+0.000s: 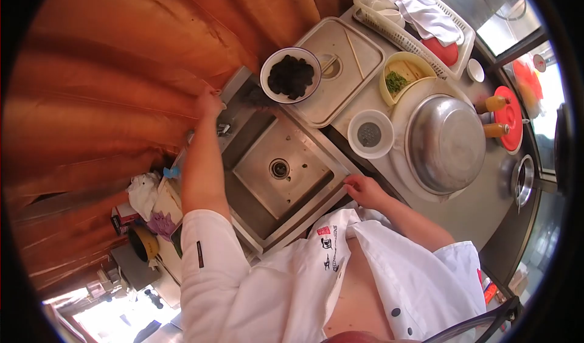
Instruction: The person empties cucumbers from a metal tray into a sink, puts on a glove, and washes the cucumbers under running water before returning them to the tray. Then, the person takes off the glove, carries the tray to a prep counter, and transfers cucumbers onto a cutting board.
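My left hand (210, 102) reaches past the far left corner of the steel sink (267, 173), its fingers closed on the orange curtain (140, 57). Part of the grip is hard to see. By the sink's right rim rests my right hand (363, 191), fingers curled in with nothing visible in them. Inside the sink are a drain (279, 169) and a few dark scraps. Beyond it stands a white bowl (265, 75) of dark, wet-looking pieces, partly on a steel tray lid (331, 103). The tap (224, 129) is beside my left forearm.
Right of the sink sit a small white bowl (371, 117) with grey contents, an upturned metal basin (450, 142) and a yellow container (389, 93) with chopped greens. A white basket (380, 25) holds cloths. Left are a cloth (143, 194) and a yellow-and-black pot (143, 244).
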Motion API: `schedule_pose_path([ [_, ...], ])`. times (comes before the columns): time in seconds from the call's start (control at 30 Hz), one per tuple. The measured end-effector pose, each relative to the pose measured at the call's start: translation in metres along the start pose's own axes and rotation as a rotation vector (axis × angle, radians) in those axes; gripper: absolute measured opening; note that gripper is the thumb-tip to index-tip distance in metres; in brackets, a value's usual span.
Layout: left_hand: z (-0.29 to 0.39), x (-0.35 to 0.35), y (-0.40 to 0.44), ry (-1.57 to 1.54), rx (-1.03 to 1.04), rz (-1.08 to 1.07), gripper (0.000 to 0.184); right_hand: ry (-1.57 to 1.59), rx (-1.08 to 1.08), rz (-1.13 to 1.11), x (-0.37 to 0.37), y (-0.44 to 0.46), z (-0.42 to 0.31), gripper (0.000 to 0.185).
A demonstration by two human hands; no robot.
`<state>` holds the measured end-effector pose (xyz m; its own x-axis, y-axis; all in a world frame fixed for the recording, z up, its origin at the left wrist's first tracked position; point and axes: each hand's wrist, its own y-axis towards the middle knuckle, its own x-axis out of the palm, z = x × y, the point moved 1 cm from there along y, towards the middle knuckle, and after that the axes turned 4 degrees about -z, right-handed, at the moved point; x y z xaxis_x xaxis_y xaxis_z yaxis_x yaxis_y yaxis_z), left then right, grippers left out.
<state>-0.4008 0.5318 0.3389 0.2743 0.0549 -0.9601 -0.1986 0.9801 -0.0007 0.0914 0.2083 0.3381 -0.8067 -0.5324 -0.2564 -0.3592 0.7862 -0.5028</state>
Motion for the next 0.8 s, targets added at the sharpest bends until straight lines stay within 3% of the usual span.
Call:
schedule_pose_path([
  [0.1, 0.035, 0.015, -0.049, 0.077, 0.121, -0.050, 0.022, -0.001, -0.070, -0.014, 0.011, 0.009, 0.011, 0.028],
  [0.17, 0.056, 0.021, -0.085, 0.326, 0.029, -0.132, 0.034, -0.024, -0.079, -0.041, 0.014, 0.012, 0.004, 0.028],
  [0.23, 0.078, 0.017, -0.122, 0.327, 0.030, -0.198, 0.044, -0.047, -0.091, -0.071, 0.018, 0.012, -0.004, 0.028],
  [0.3, 0.055, 0.061, -0.154, 0.008, 0.064, -0.230, 0.037, -0.042, -0.085, -0.108, 0.021, 0.010, -0.012, 0.028],
  [0.37, 0.065, 0.062, -0.203, -0.261, -0.092, -0.440, 0.027, -0.054, -0.100, -0.154, 0.022, 0.010, -0.018, 0.028],
  [0.43, 0.073, 0.064, -0.261, -0.429, -0.243, -0.398, 0.023, -0.080, -0.132, -0.229, 0.023, 0.018, -0.023, 0.029],
  [0.47, 0.070, 0.065, -0.294, -0.435, -0.290, -0.358, 0.023, -0.027, -0.174, -0.247, 0.023, 0.024, -0.020, 0.029],
  [0.5, 0.070, 0.068, -0.331, -0.343, -0.155, -0.395, 0.026, 0.021, -0.213, -0.280, 0.026, 0.030, -0.021, 0.030],
  [0.53, 0.070, 0.072, -0.369, -0.250, -0.034, -0.434, 0.029, -0.069, -0.220, -0.297, 0.018, 0.028, -0.053, 0.027],
  [0.6, 0.067, 0.070, -0.424, -0.161, 0.009, -0.436, 0.033, -0.083, -0.387, -0.360, 0.002, 0.032, -0.110, 0.028],
  [0.77, 0.063, 0.054, -0.548, -0.368, -0.172, -0.191, 0.034, 0.139, -0.726, -0.740, -0.023, -0.020, -0.280, 0.029],
  [0.8, 0.063, 0.045, -0.570, -0.327, -0.209, -0.100, 0.032, 0.381, -0.840, -0.957, -0.019, -0.016, -0.289, 0.034],
])
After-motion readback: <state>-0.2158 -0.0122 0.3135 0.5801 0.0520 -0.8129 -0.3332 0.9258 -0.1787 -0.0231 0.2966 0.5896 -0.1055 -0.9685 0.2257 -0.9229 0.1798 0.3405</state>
